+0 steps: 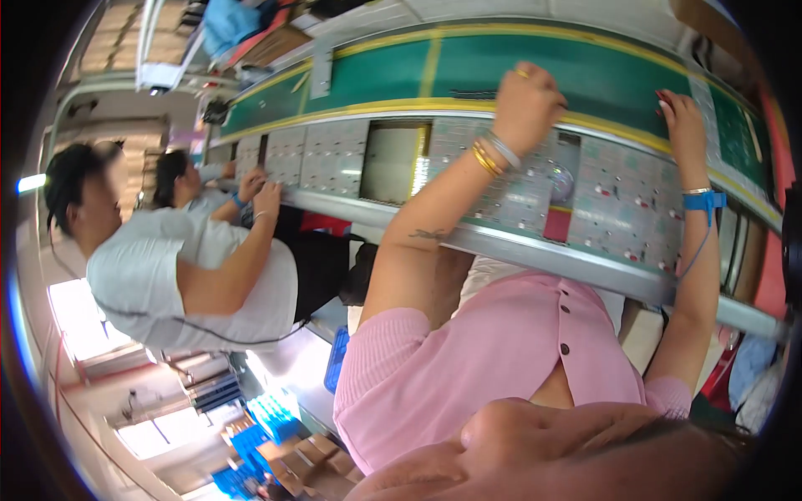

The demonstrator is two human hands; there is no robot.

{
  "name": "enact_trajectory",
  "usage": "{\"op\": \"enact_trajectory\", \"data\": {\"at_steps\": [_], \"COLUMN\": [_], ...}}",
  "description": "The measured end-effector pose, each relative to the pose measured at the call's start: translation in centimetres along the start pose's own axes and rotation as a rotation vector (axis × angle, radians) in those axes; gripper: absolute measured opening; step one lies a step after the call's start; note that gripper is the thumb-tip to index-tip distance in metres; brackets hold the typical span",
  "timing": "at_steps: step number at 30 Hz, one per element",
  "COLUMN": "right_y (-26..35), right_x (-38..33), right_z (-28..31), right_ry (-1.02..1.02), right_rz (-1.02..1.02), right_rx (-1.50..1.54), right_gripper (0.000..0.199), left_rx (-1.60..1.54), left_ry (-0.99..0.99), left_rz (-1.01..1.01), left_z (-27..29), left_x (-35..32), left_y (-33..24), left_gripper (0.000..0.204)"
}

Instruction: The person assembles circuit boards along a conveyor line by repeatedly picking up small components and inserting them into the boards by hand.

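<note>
Head view: left hand point(526, 104) loosely clenched at green belt point(376, 71), right hand point(683, 117) fingertips on circuit board point(618, 209), grasp unclear; probably seating components, next needing fine fingertip aim.

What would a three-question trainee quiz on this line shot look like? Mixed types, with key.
1. Multiple choice: which wrist bears the blue fabric strap with a trailing cord? A. left B. right C. both
2. True or false: the left hand, with thin gold metal bangles at its wrist, is at the near edge of the green, yellow-striped conveyor belt.
3. Fill in: the co-worker at the same line, on the person's left, wears a ___ short-sleeved shirt.

Key: 1. B, the strap is below the right hand. 2. True. 3. White.
</note>
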State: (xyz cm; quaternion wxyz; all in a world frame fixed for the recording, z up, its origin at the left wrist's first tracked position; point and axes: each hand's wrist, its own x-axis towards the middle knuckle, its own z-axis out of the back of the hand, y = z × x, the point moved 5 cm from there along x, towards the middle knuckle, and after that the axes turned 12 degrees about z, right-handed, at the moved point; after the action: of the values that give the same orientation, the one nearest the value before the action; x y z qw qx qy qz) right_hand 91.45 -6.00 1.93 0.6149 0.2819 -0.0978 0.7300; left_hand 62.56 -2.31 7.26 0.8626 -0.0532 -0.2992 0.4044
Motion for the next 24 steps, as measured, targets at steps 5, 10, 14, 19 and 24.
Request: {"op": "enact_trajectory", "data": {"at_steps": [5, 10, 14, 19, 24], "right_y": [-0.7, -0.7, -0.9, 3.8, 8.3], "right_x": [0.2, 0.2, 0.0, -0.3, -4.6], "right_z": [-2.2, -2.0, -1.0, 2.9, 7.1], "right_ry": [0.120, 0.191, 0.050, -0.105, -0.103], "right_rz": [0.020, -0.040, 0.023, -0.063, -0.159], "right_rx": [0.015, 0.073, 0.149, 0.384, 0.474], "right_gripper": [0.011, 0.009, 0.014, 0.023, 0.021], "left_rx": [-0.226, -0.334, -0.358, -0.385, -0.363], "left_ry": [0.126, 0.233, 0.278, 0.325, 0.409], "left_rz": [-0.007, -0.004, -0.080, -0.232, -0.427], "left_z": [2.1, 2.3, 1.9, 1.9, 0.4], "left_x": [-4.2, -7.2, -7.7, -8.1, -8.1], "left_y": [-2.5, -3.0, -4.1, -5.6, -8.3], "left_gripper": [0.010, 0.012, 0.014, 0.017, 0.017]}}
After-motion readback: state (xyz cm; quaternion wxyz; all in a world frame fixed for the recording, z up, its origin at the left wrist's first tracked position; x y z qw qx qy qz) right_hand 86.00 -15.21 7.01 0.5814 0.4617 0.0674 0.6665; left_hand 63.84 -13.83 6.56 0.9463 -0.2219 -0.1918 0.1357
